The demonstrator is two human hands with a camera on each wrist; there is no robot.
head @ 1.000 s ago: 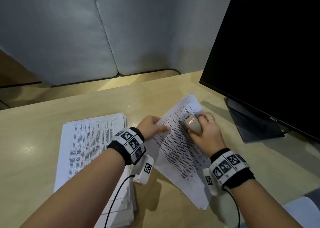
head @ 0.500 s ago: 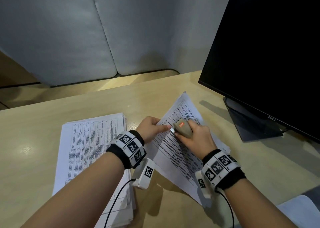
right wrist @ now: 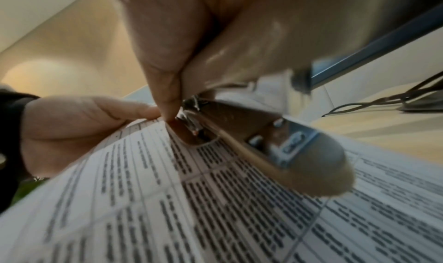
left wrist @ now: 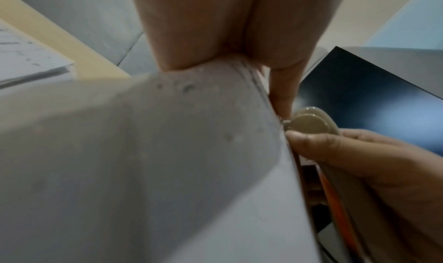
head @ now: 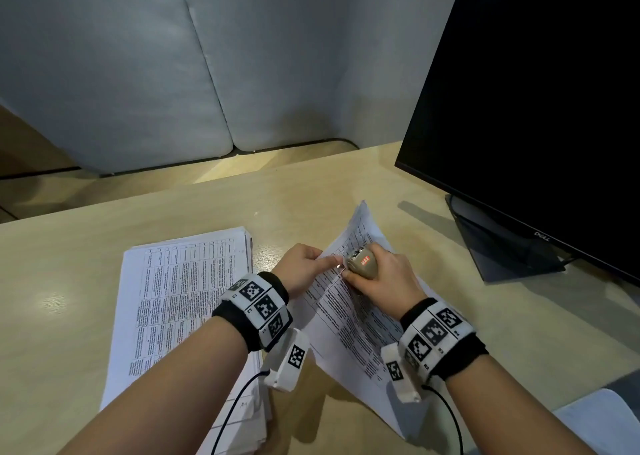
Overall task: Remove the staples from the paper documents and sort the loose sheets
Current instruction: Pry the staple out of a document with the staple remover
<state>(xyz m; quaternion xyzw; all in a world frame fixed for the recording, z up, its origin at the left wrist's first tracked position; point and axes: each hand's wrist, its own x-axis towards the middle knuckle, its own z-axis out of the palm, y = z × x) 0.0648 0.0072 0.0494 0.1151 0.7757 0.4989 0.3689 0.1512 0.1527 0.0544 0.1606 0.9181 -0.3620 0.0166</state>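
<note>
Gripping a beige staple remover (head: 362,264) in our right hand (head: 384,279), we curl the fingers around its body, with the thumb (right wrist: 165,89) along the side near the metal tip. The red lettering on the tool faces up in the head view. The metal tip sits at the left edge of the stapled document (head: 349,319), at the corner that our left hand (head: 300,270) holds. The staple itself is too small and blurred to make out.

Our left hand pinches that corner: the index finger (right wrist: 134,109) lies extended on top of the printed page, pointing at the tool tip, and the thumb is under the sheets in the left wrist view. The corner is raised off the table (head: 86,240); the rest of the document lies diagonally on the table between our forearms and the monitor (head: 540,108).

A second pile of printed sheets (head: 180,292) lies flat on the table to the left, partly under our left forearm and just beside the held document. The monitor stands on its base (head: 502,246) to the right, screen dark. Grey padded panels (head: 138,66) back the table.
</note>
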